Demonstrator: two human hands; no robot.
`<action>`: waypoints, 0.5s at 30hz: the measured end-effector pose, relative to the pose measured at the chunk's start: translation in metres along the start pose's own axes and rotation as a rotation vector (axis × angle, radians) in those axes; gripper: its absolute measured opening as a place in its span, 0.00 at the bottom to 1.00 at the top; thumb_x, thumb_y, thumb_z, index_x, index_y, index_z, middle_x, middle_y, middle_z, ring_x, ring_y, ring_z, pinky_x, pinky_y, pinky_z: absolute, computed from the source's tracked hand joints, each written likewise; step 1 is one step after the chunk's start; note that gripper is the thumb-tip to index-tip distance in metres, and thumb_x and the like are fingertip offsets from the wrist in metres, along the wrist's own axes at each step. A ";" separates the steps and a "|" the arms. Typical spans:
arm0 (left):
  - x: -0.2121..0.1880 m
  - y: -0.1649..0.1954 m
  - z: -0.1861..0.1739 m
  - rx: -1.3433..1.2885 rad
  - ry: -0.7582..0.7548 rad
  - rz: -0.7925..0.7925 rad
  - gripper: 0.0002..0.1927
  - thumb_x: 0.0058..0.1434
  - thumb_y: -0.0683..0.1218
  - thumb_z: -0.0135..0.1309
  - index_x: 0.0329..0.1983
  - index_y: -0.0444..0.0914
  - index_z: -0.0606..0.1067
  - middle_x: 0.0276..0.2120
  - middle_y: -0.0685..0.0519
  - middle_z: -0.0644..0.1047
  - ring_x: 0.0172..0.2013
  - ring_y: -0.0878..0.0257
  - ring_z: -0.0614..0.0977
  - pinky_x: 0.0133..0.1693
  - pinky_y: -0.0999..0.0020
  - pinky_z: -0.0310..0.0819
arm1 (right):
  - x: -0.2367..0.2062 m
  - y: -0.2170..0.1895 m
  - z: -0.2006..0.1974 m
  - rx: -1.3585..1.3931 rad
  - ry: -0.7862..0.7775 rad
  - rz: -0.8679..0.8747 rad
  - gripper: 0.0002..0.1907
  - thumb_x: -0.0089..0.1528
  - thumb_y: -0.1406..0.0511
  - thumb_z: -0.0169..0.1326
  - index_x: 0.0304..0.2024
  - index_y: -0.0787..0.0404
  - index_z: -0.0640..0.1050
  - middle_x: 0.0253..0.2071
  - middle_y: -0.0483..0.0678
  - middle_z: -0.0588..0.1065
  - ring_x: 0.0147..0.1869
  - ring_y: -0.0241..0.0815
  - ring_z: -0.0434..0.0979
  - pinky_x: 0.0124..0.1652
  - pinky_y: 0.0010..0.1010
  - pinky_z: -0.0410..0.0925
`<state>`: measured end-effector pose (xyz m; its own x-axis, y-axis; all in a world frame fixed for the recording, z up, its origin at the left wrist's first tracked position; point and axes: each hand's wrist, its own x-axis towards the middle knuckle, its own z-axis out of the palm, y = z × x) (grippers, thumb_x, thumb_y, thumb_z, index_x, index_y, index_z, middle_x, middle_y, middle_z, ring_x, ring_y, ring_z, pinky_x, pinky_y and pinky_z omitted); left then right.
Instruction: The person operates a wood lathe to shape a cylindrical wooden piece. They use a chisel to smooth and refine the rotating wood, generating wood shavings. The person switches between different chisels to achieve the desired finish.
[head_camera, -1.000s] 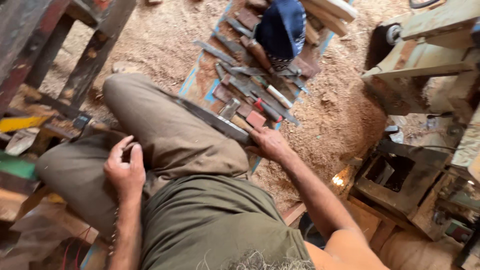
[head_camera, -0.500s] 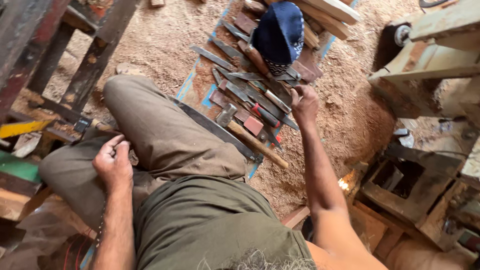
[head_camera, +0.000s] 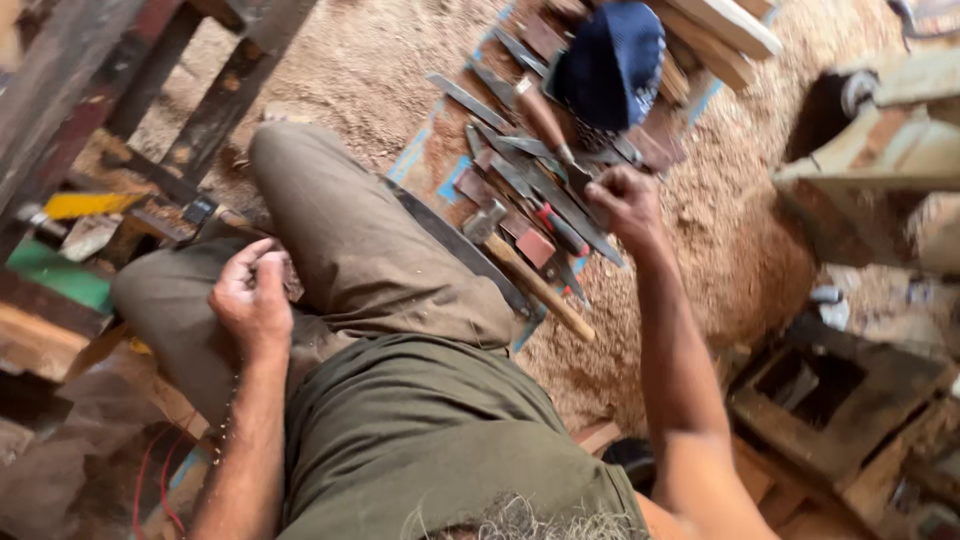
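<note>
Right hand: the right hand (head_camera: 622, 200) is stretched out at about one o'clock from the seated person, fingers curled down into the spread of tools (head_camera: 530, 175); it seems to be closing on something thin there, but what, if anything, it grips I cannot tell.
Tools: a row of flat metal blades and chisels lying on the sawdust floor (head_camera: 380, 70), at twelve to one o'clock from the raised knee (head_camera: 300, 165).
Hammer: a wooden-handled hammer (head_camera: 525, 272) lies just beside the right hand, at its seven o'clock, head towards the blades, untouched.
Cap: a dark blue cap (head_camera: 612, 60) rests on the far end of the tools, at twelve o'clock from the right hand.
Left hand: the left hand (head_camera: 250, 300) rests on the thigh at about nine o'clock, fingers loosely bunched; whether they pinch some small thing is unclear.
Step in hand: by my judgement, picking one tool out of the row.
Next move: it calls for a firm grip on a single handle and a lift clear of its neighbours.
Hard to make out: the right fingertips are hidden among the blades; the frame is motion-blurred; the wooden machine (head_camera: 880, 170) at three o'clock is cut off by the edge.
</note>
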<state>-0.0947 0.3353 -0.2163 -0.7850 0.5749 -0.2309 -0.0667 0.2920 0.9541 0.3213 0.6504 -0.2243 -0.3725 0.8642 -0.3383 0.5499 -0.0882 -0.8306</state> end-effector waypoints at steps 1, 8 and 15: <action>-0.006 0.014 0.004 -0.032 -0.010 0.018 0.12 0.70 0.42 0.56 0.52 0.30 0.79 0.41 0.51 0.83 0.40 0.68 0.82 0.44 0.76 0.78 | -0.010 -0.015 0.013 0.468 -0.076 0.108 0.05 0.66 0.69 0.63 0.43 0.62 0.79 0.36 0.49 0.78 0.37 0.41 0.76 0.39 0.37 0.71; -0.026 0.103 0.045 0.008 -0.626 0.120 0.25 0.59 0.44 0.64 0.60 0.35 0.77 0.44 0.51 0.84 0.45 0.67 0.83 0.50 0.70 0.81 | -0.053 -0.129 0.164 1.402 -0.323 0.211 0.09 0.70 0.70 0.54 0.52 0.64 0.77 0.49 0.51 0.80 0.51 0.43 0.82 0.48 0.33 0.75; -0.042 0.136 0.024 -0.161 -0.394 0.387 0.35 0.65 0.48 0.66 0.72 0.36 0.66 0.56 0.46 0.81 0.56 0.63 0.83 0.60 0.69 0.78 | -0.074 -0.189 0.214 1.332 -0.391 0.352 0.09 0.68 0.69 0.53 0.51 0.65 0.76 0.45 0.50 0.80 0.47 0.40 0.82 0.49 0.32 0.79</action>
<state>-0.0561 0.3698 -0.0814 -0.4840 0.8672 0.1169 0.0630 -0.0987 0.9931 0.0854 0.4970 -0.1370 -0.6652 0.5299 -0.5260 -0.3618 -0.8450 -0.3937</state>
